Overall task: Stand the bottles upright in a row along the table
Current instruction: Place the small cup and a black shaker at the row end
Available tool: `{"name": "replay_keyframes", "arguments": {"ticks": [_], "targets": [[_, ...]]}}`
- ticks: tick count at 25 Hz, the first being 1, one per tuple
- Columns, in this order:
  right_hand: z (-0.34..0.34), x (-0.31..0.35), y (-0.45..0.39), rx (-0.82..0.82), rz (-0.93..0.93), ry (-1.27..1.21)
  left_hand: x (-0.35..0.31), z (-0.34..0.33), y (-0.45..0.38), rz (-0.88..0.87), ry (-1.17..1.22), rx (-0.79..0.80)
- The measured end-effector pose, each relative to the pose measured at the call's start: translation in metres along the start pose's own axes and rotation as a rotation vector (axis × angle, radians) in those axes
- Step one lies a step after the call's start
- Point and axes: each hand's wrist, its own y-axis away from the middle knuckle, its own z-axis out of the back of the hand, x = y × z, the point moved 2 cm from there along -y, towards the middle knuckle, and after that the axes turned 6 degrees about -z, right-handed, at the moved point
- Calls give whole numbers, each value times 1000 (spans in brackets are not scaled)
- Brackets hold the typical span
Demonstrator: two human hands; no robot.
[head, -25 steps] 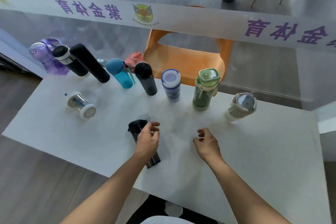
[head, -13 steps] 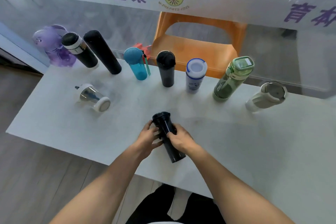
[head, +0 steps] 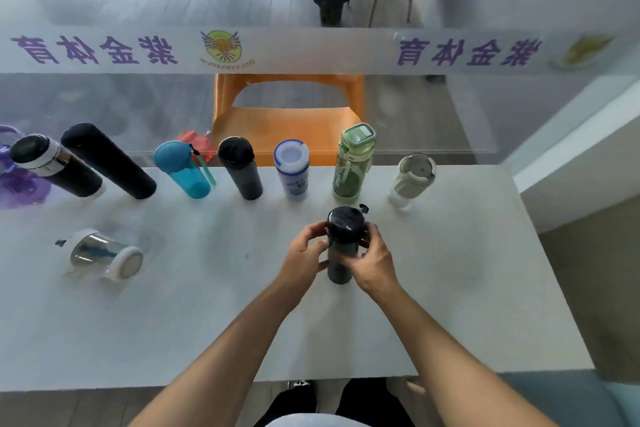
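A dark smoky bottle with a black cap stands upright near the middle of the white table. My left hand and my right hand both grip its sides. Behind it, along the far edge, several bottles stand in a row: a purple one, a black-and-white flask, a tall black flask, a teal bottle, a dark grey flask, a white-and-blue bottle, a green bottle and a cream bottle. A clear bottle with white ends lies on its side at the left.
An orange chair stands behind the table, beyond a glass partition with a white banner. A red object shows behind the teal bottle. A white ledge lies at the right. A black bin stands far back.
The dark bottle lay on the table under my left hand; my right hand joined it, and both hands tipped it up and carried it right, to stand in front of the green bottle.
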Motion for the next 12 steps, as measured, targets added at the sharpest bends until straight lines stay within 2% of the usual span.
{"name": "replay_keyframes", "arguments": {"ticks": [6,12], "targets": [[88,-43,-17,-187,1,-51,6,-94,-14,13,-133,212],[183,-66,-66,-258,-2,-78,1,-199,-57,31,-243,347]]}}
